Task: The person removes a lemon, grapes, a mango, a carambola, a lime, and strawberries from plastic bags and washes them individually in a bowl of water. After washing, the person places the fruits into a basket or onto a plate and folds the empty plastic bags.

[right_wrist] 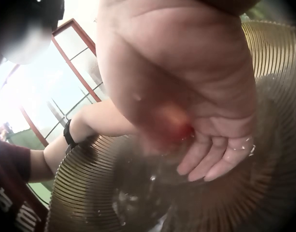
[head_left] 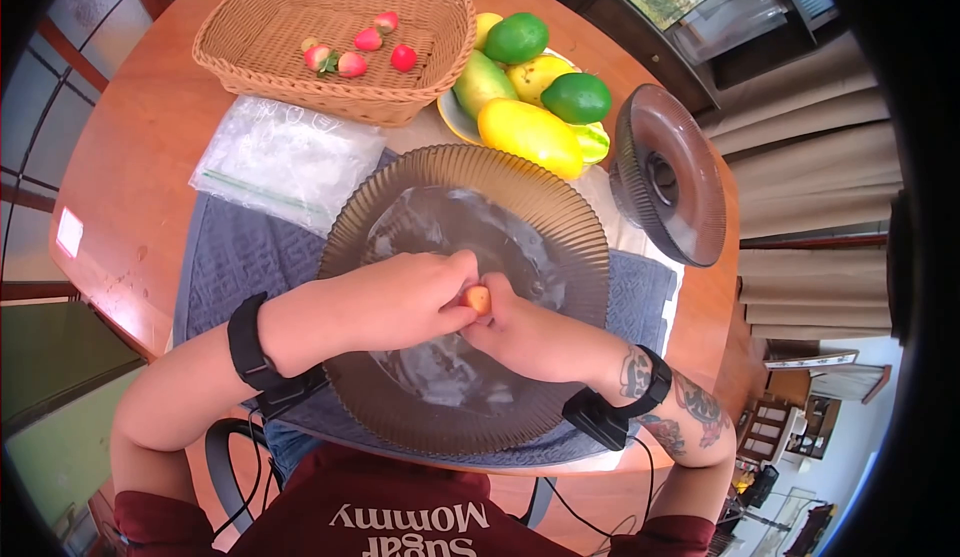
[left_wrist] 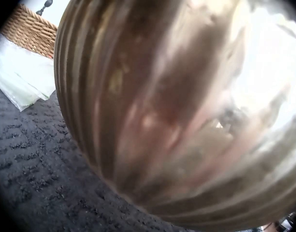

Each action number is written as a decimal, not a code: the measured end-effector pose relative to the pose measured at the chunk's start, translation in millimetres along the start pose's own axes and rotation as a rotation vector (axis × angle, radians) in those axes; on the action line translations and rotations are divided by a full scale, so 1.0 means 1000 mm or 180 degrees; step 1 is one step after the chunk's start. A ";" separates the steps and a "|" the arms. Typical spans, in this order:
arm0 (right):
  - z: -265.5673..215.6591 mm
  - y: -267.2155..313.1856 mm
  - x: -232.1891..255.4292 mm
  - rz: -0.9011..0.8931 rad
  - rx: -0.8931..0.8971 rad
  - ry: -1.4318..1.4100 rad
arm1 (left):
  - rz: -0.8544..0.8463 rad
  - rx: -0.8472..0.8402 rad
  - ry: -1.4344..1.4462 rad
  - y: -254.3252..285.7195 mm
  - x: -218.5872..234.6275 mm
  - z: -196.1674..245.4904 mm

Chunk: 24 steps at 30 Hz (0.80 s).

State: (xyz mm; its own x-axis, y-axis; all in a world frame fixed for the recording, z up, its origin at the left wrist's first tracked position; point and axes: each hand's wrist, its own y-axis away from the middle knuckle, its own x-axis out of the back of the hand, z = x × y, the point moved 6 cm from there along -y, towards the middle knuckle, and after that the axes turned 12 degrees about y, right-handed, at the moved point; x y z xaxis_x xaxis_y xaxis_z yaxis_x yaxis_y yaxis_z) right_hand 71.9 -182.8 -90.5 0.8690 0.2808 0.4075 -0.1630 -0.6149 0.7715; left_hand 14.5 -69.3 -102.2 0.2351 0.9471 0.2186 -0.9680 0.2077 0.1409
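Note:
Over a large ribbed, smoky glass bowl (head_left: 350, 227) with water in it, both hands meet. My left hand (head_left: 405, 297) and my right hand (head_left: 535, 332) hold one small strawberry (head_left: 478, 300) between their thumbs and fingers. It looks pale orange from above and red in the right wrist view, where the right hand (right_wrist: 186, 72) partly covers it. Water drops cling to the right fingertips. In the left wrist view the bowl's ribbed side (left_wrist: 104, 96) fills most of the picture and hides the left hand's grip.
A wicker basket (head_left: 250, 17) with several strawberries stands at the back left. Beside it is a plate of mangoes (head_left: 530, 137) and green fruit. A clear plastic bag (head_left: 290, 157) lies on the dark towel (head_left: 240, 257). A second glass bowl (head_left: 700, 187) leans at right.

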 end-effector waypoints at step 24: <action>0.019 -0.013 0.004 0.0308 -0.0062 -0.0571 | 0.0174 0.0409 -0.0357 0.001 0.005 -0.002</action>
State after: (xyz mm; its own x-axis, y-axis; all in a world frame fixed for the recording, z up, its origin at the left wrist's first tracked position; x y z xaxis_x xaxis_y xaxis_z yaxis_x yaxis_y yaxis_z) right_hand 86.2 -187.8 -108.6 0.9179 0.0842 0.3879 -0.2573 -0.6179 0.7430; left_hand 14.2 -64.0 -102.9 0.1978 0.9213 0.3347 -0.9620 0.1169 0.2467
